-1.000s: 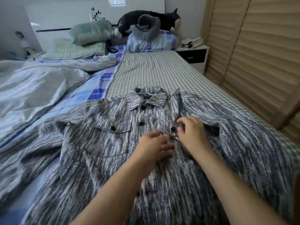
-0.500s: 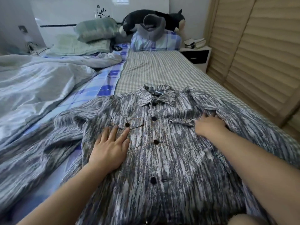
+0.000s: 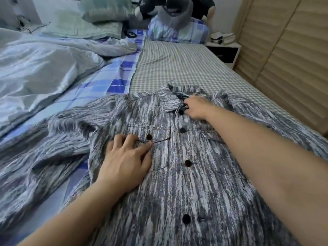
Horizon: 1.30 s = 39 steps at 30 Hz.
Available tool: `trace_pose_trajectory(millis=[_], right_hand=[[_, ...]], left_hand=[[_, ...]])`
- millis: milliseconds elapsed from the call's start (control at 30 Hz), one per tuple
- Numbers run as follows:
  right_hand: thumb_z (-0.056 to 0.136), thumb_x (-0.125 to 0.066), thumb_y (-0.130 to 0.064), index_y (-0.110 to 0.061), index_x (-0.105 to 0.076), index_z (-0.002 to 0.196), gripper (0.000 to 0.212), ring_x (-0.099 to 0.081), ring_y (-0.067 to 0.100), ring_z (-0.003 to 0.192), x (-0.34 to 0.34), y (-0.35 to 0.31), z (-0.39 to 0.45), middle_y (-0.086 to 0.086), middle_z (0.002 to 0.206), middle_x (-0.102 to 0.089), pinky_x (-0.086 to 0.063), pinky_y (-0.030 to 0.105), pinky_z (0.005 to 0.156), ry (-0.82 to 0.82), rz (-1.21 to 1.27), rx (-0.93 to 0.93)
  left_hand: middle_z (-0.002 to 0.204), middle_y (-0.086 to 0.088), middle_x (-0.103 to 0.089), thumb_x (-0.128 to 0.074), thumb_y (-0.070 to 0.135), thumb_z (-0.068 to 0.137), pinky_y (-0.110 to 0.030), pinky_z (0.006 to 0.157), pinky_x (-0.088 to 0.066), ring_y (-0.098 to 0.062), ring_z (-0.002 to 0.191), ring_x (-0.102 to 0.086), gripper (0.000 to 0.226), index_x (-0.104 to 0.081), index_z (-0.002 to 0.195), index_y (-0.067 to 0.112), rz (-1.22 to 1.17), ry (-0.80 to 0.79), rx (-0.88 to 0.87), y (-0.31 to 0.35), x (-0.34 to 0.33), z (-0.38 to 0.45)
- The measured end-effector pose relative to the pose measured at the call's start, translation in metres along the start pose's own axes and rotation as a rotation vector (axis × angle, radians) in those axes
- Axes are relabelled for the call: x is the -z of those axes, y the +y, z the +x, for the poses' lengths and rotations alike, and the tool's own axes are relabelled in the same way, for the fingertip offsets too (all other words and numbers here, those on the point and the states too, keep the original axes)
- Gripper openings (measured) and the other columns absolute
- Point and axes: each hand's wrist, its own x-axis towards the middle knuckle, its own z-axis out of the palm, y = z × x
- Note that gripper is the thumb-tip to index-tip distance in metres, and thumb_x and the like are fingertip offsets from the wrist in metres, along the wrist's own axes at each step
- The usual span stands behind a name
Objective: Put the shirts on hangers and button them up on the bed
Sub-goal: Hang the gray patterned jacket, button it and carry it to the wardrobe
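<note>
While our left hand (image 3: 124,160) rests loosely spread on the shirt (image 3: 177,183) spread across the bed (image 3: 177,68), our right hand (image 3: 197,109) pinches the placket at twelve o'clock, by the collar (image 3: 170,96); we should keep the fabric flat and the button (image 3: 181,112) lined up.

The shirt (image 3: 177,174) is lying flat on the bed (image 3: 177,68), under both of your hands. Your left hand (image 3: 126,160) is resting on its chest pocket, fingers touching the cloth just left of the button row. Your right hand (image 3: 196,108) is sitting farther away at the collar. The duvet (image 3: 39,68) is lying well left of your left hand; the pillows (image 3: 177,31) are lying beyond your right.
</note>
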Motion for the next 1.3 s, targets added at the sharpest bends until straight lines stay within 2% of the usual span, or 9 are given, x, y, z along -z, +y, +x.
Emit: trace_pose_trajectory(millis=[133,300,433,633,800,933,1067,1167,1300], right_hand=[[0.094,-0.066,-0.011,-0.020,-0.065,0.097,0.010,-0.061,0.020,0.083,0.008,0.007,0.035,0.003,0.100,-0.063,-0.047,0.031,0.063,0.206,0.067,-0.137],[0.093,-0.051,0.001,-0.021,-0.054,0.137,0.050,-0.048,0.039,0.129,-0.045,-0.003,0.033,0.014,0.153,-0.038,-0.047,0.042,0.089,0.192,0.100,-0.308],[0.092,-0.051,-0.006,-0.019,-0.017,0.159,0.076,-0.026,0.043,0.144,-0.038,-0.025,-0.016,0.013,0.165,-0.009,-0.038,0.056,0.113,0.169,-0.063,-0.172],[0.103,-0.041,-0.047,-0.031,-0.025,0.158,0.059,-0.004,0.017,0.154,-0.030,-0.061,-0.205,-0.009,0.166,-0.009,0.002,0.038,0.119,0.081,0.224,0.047],[0.090,-0.013,-0.077,-0.033,0.016,0.159,0.087,0.031,0.010,0.149,-0.069,-0.041,-0.303,-0.014,0.164,0.027,0.007,0.042,0.127,-0.022,0.103,-0.009],[0.083,-0.034,-0.079,-0.019,-0.009,0.162,0.103,0.011,0.023,0.156,-0.091,-0.073,-0.357,0.001,0.170,0.002,-0.002,0.042,0.127,0.158,0.197,-0.113],[0.088,-0.061,-0.057,-0.010,-0.053,0.141,0.071,-0.043,0.029,0.129,-0.096,-0.091,-0.361,0.008,0.138,-0.047,-0.041,0.045,0.108,0.356,0.192,-0.086],[0.085,-0.075,-0.025,-0.011,-0.062,0.125,0.044,-0.052,0.028,0.109,-0.086,-0.091,-0.348,0.005,0.118,-0.056,-0.050,0.045,0.093,0.352,0.124,-0.075],[0.079,-0.071,0.003,-0.015,-0.061,0.122,0.048,-0.053,0.027,0.105,-0.073,-0.099,-0.344,0.004,0.115,-0.057,-0.051,0.041,0.087,0.279,0.069,-0.128]], left_hand=[[0.161,0.005,-0.025,-0.016,0.069,0.098,-0.051,0.120,-0.020,-0.025,0.149,-0.016,0.060,-0.027,0.154,0.050,-0.146,0.056,-0.061,0.014,0.015,0.010],[0.169,0.005,0.019,0.014,0.073,0.089,-0.055,0.123,0.012,-0.024,0.153,0.026,0.064,0.028,0.148,0.055,-0.095,-0.204,-0.151,0.027,-0.032,0.011],[0.169,0.004,0.019,0.005,0.072,0.094,-0.057,0.122,0.014,-0.025,0.153,0.027,0.060,0.028,0.147,0.057,-0.095,-0.231,-0.136,0.027,-0.034,0.017],[0.169,-0.008,0.016,-0.004,0.063,0.100,-0.066,0.119,0.015,-0.045,0.151,0.023,0.059,0.019,0.153,0.051,-0.038,-0.261,-0.065,0.046,-0.023,0.009],[0.169,-0.002,0.018,-0.007,0.067,0.101,-0.053,0.125,0.010,-0.029,0.154,0.023,0.062,0.014,0.156,0.050,-0.108,-0.199,-0.153,0.049,-0.019,-0.045],[0.171,-0.002,0.001,-0.021,0.058,0.103,-0.052,0.126,-0.004,-0.025,0.157,0.013,0.062,-0.006,0.161,0.043,-0.136,-0.025,-0.231,0.057,-0.044,-0.127],[0.166,-0.002,-0.028,-0.044,0.053,0.097,-0.052,0.125,-0.016,-0.028,0.156,-0.016,0.059,-0.037,0.154,0.040,-0.206,0.075,-0.185,0.062,-0.045,-0.139],[0.153,0.004,-0.039,-0.064,0.044,0.090,-0.048,0.120,-0.022,-0.024,0.146,-0.027,0.050,-0.053,0.139,0.041,-0.294,0.108,-0.094,0.071,-0.031,-0.132],[0.132,0.005,-0.047,-0.054,0.041,0.098,-0.041,0.109,-0.035,-0.021,0.127,-0.039,0.035,-0.061,0.131,0.036,-0.247,0.054,-0.077,0.079,-0.008,-0.114]])
